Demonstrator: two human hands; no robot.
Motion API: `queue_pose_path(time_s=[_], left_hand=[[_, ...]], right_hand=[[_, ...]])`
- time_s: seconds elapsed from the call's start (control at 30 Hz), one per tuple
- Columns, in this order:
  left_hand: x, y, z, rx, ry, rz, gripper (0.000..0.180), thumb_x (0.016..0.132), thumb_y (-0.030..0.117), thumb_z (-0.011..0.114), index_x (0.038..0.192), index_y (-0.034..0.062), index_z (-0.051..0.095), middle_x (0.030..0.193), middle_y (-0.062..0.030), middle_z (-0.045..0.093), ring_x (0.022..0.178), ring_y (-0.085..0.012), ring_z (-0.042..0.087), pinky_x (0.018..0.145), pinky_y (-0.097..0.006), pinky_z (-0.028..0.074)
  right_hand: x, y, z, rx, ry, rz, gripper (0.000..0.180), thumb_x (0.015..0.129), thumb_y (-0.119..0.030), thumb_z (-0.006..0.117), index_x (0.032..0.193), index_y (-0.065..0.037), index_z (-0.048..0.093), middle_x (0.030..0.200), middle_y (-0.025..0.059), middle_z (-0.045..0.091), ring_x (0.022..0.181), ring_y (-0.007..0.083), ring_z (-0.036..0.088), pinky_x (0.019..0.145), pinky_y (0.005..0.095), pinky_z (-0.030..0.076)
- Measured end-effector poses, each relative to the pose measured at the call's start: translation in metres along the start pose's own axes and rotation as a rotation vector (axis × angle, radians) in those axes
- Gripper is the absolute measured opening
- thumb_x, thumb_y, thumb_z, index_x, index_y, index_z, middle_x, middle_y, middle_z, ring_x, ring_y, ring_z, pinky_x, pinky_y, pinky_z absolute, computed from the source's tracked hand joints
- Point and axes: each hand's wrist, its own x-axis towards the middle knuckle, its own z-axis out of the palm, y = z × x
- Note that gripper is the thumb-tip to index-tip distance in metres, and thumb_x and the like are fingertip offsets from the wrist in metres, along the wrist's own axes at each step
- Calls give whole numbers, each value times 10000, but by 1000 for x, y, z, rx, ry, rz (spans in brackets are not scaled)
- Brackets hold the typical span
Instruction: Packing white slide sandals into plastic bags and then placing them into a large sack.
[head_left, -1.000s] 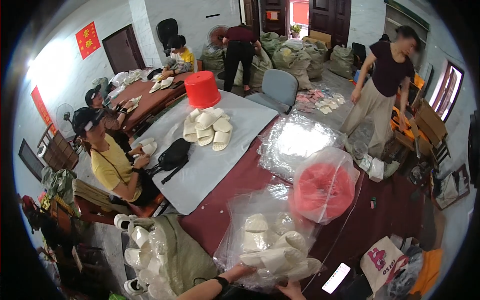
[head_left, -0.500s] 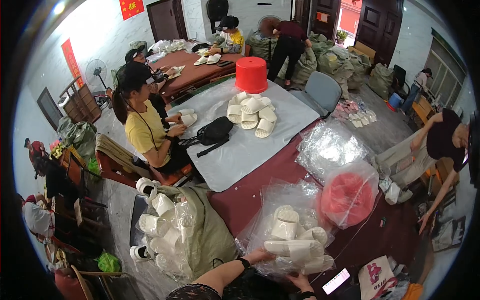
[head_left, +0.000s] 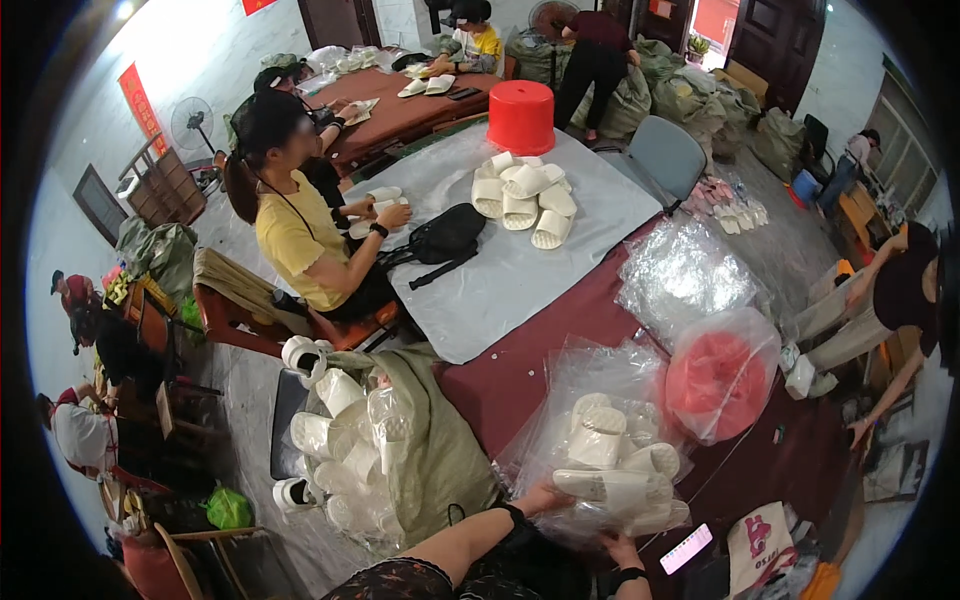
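At the lower centre, the wearer's two bare hands meet a clear plastic bag of cream slippers on a dark red table: the left hand touches its left side, the right hand its near edge. The fingers are partly hidden by plastic and slippers, so how far they are closed cannot be told. At least four slippers show in the bag, overlapping too much for an exact count. Flat clear bags lie beneath and beyond it. Just beyond to the right, one clear bag contains something red. One phone lies near the right hand, with one cream tote beside it. To the left, one open green woven sack has many plastic-wrapped slippers at its mouth; two white shoes stick out beside them. Farther off, a grey-covered table bears one upturned red tub, one black bag and a pile of roughly seven cream slippers. A co-worker in yellow sits at its left, handling pale slippers.
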Motion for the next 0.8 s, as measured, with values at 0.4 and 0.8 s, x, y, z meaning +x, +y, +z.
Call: queue_pose_path(time_s=[0.4,0.8], left_hand=[[6,-30,-14,-119,-17,46,546,791,46,748,1293,87,537,1192,-29,624,1092,-162,560,957,-322,447],[-4,-2,0,-152,27,15,565,785,50,719,1313,88,520,1146,-19,623,1004,-147,579,874,-306,475]], right_hand=[[-9,-53,-9,-7,-88,145,431,829,-287,689,1163,-26,614,1084,148,672,1018,267,630,900,366,471],[-6,-51,-10,10,-112,281,404,826,-210,696,1153,4,592,1035,148,663,960,264,623,856,366,472]])
